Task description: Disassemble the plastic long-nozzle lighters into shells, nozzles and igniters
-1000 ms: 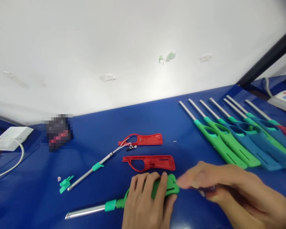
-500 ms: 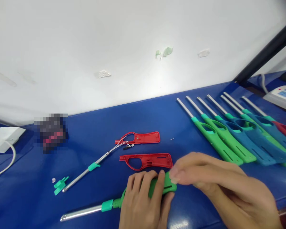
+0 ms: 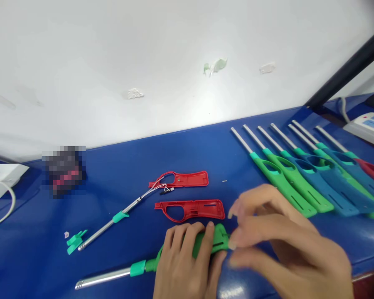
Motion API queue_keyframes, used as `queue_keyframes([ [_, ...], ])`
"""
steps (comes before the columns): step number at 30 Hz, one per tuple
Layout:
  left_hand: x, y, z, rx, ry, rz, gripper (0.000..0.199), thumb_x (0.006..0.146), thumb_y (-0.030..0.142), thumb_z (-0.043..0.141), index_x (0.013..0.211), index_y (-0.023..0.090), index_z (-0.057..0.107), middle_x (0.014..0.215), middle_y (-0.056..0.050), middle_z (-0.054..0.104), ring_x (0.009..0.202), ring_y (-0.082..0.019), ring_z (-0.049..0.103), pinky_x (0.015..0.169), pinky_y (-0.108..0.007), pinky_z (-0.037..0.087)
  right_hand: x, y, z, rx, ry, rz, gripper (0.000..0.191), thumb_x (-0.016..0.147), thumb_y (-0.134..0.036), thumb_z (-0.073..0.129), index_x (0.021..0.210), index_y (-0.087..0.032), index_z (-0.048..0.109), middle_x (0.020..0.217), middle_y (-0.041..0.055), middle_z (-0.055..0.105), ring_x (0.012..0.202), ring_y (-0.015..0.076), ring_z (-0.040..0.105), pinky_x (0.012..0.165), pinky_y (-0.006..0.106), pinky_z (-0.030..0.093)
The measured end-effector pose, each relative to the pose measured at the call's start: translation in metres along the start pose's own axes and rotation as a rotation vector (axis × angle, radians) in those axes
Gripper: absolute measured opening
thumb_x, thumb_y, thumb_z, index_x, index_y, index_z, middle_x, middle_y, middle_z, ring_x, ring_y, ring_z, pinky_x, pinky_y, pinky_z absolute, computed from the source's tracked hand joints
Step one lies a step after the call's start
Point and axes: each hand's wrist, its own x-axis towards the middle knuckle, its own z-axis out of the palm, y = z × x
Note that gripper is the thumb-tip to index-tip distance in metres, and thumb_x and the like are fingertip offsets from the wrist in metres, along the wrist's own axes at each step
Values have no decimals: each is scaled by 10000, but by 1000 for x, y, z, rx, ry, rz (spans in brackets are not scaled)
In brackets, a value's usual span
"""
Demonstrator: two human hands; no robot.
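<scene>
A green long-nosed lighter (image 3: 220, 238), with a metal tube and a teal collar, lies along the front of the blue table. My left hand (image 3: 183, 263) is closed over its handle, pressing it down. At the handle's butt end is my right hand (image 3: 277, 245), slightly blurred, its fingertips curved but spread, one of them at the lighter's end. Just behind the left hand rest two red handle halves (image 3: 205, 209), inner sides up. One of them, the farther red half (image 3: 193, 179), has wires lying over it. These wires run from a loose metal tube (image 3: 99, 234) with a teal collar.
Several finished-looking lighters (image 3: 286, 182) in green, blue and red lie side by side at right. A teal plastic piece (image 3: 75, 241) lies at left, near a pixelated dark object (image 3: 65, 172). A white box with a cable (image 3: 6, 178) is at far left; a white wall stands behind.
My right hand's fingers have spread apart and shifted slightly at the lighter's end. My left hand keeps its hold. The view has shifted a little.
</scene>
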Motion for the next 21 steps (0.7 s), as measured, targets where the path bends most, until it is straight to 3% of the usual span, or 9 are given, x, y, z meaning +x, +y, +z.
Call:
queue_keyframes([
  [2, 0, 1, 0, -4, 8, -1, 293, 1127, 273, 433, 1196, 147, 688, 979, -75, 757, 842, -237, 692, 738, -383, 523, -2, 3, 0, 18, -51, -71, 401, 964, -73, 695, 1233, -368, 724, 964, -5, 658, 898, 144, 709, 802, 230, 638],
  [5, 0, 1, 1, -12, -5, -17, 238, 1108, 269, 493, 1178, 163, 695, 1010, -71, 755, 872, -243, 679, 760, -388, 520, -6, 6, 0, 84, -140, -79, 482, 1031, -64, 531, 1396, -354, 650, 1121, 33, 723, 1033, 185, 740, 910, 299, 650],
  [7, -1, 1, 1, -17, -24, -18, 248, 1113, 278, 487, 1180, 166, 698, 1027, -69, 757, 874, -241, 677, 755, -386, 517, -7, 5, 0, 77, -78, -23, 347, 1035, -158, 602, 1309, -352, 688, 1208, 35, 711, 1132, 202, 714, 946, 296, 638],
  [10, -2, -1, 1, -12, -40, -1, 301, 1129, 283, 437, 1196, 158, 702, 1024, -70, 758, 864, -237, 682, 744, -386, 515, -3, 2, 2, -3, 67, -28, 183, 921, -213, 809, 1052, -329, 756, 1025, 0, 686, 983, 164, 692, 835, 231, 627],
  [13, -3, -1, 1, -3, -52, -12, 287, 1121, 290, 468, 1233, 160, 699, 1047, -69, 753, 889, -240, 678, 772, -391, 514, 0, 0, 1, -21, 58, -62, 314, 964, -112, 723, 1162, -352, 765, 945, -23, 687, 883, 125, 698, 758, 191, 617],
  [16, -3, -2, 1, -7, -55, -26, 272, 1110, 295, 502, 1245, 167, 701, 1065, -68, 748, 910, -244, 669, 791, -392, 510, -1, 0, -1, 54, -50, -12, 383, 1070, -154, 552, 1327, -401, 691, 1093, -16, 730, 1082, 145, 725, 819, 189, 636],
  [18, -3, -2, 1, -11, -38, -16, 280, 1114, 296, 490, 1230, 162, 706, 1043, -67, 748, 895, -242, 667, 776, -386, 509, -3, 2, -1, 59, -31, -8, 251, 1061, -250, 607, 1253, -373, 712, 1163, 5, 704, 1185, 176, 689, 883, 217, 640],
  [21, -2, -2, 0, -11, -21, 7, 312, 1128, 295, 446, 1210, 151, 709, 1023, -70, 751, 868, -236, 669, 758, -384, 509, -4, 4, 2, -24, 82, -80, 188, 930, -204, 796, 1075, -318, 759, 1056, 8, 656, 1054, 167, 680, 941, 235, 623],
])
